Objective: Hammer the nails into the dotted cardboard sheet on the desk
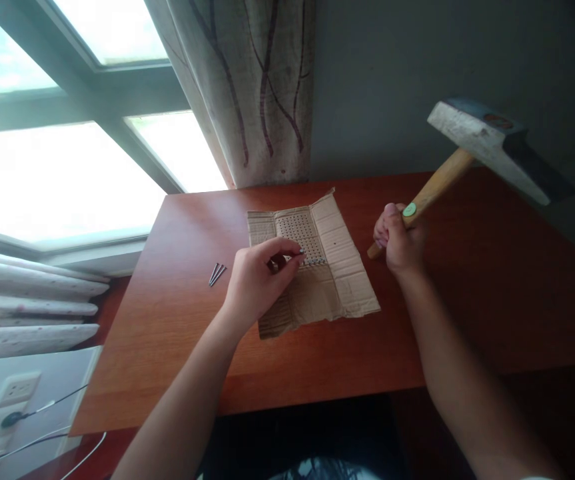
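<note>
A flattened piece of brown cardboard [337, 267] lies on the reddish wooden table [177, 333]. A panel full of small holes [300, 233] sits on its upper middle, with a row of nail heads along its near edge. My left hand [260, 280] pinches a nail upright at that row, fingers closed on it. My right hand [400, 240] grips the wooden handle of a hammer [487, 143], whose metal head is raised high to the right of the cardboard. A few loose nails [217, 273] lie on the table left of my left hand.
A patterned curtain [252, 87] hangs at the table's far edge in front of a grey wall. Bright windows fill the left. Folded bedding [27, 307] and a wall socket [12, 400] with cables lie lower left, below the table's left edge.
</note>
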Demonstrator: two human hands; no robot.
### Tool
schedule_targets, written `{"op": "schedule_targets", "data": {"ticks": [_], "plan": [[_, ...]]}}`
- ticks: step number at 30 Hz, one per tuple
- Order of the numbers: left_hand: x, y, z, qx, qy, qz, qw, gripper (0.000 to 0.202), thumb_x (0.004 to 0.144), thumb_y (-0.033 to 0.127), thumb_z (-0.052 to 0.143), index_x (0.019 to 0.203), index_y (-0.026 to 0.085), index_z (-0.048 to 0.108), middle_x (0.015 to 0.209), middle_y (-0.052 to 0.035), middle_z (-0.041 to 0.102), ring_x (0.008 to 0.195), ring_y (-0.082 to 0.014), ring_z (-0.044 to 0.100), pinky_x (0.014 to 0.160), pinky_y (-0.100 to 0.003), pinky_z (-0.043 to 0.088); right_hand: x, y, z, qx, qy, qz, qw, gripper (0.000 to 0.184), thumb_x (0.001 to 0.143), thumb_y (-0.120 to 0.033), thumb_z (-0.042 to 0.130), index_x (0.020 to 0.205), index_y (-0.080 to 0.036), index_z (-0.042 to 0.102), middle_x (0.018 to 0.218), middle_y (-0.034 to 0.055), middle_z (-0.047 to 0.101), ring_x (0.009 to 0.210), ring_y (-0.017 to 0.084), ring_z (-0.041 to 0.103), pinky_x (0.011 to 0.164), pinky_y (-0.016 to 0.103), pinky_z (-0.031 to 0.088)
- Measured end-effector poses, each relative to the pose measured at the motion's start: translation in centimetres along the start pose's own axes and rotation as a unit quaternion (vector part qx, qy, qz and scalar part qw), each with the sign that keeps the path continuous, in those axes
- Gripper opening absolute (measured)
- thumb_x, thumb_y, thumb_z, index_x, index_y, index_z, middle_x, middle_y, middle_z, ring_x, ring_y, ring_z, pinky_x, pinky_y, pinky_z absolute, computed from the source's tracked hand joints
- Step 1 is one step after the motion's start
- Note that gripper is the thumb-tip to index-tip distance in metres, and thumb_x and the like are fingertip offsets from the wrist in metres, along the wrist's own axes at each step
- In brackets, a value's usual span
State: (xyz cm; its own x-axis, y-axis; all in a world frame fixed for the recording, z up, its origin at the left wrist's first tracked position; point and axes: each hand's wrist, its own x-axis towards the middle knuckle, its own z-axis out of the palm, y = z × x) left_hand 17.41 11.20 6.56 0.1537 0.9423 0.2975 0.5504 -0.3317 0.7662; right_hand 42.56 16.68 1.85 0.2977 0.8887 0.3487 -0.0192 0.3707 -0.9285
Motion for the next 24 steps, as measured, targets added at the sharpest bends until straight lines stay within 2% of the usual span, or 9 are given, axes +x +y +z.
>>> {"op": "schedule_targets", "data": {"ticks": [13,24], "plan": [[-0.06,0.19,-0.03,0.038,-0.016,0.021,0.999,0.006,0.084,0.019,0.066,0.085,0.020,0.072,0.063,0.0034,0.065,0.053,-0.0077,0.053,0.056,-0.019,0.044,-0.03,-0.24,0.11,0.002,-0.002,-0.009,1.000,0.059,0.086,-0.059,0.066,0.054,-0.023,0.034,0.046,-0.0067,0.033,0.037,0.007,0.031,0.036,0.025,0.023],[-0.12,-0.19,0.18,0.007,-0.025,0.019,0.999,0.006,0.084,0.019,0.066,0.086,0.019,0.072,0.064,0.0030,0.066,0.054,-0.0075,0.054,0.056,-0.019,0.044,0.00,0.11,-0.01,0.001,0.001,-0.005,1.000,0.058,0.086,-0.060,0.066,0.055,-0.023,0.034,0.046,-0.0069,0.033,0.037,0.007,0.031,0.036,0.024,0.023]]}}
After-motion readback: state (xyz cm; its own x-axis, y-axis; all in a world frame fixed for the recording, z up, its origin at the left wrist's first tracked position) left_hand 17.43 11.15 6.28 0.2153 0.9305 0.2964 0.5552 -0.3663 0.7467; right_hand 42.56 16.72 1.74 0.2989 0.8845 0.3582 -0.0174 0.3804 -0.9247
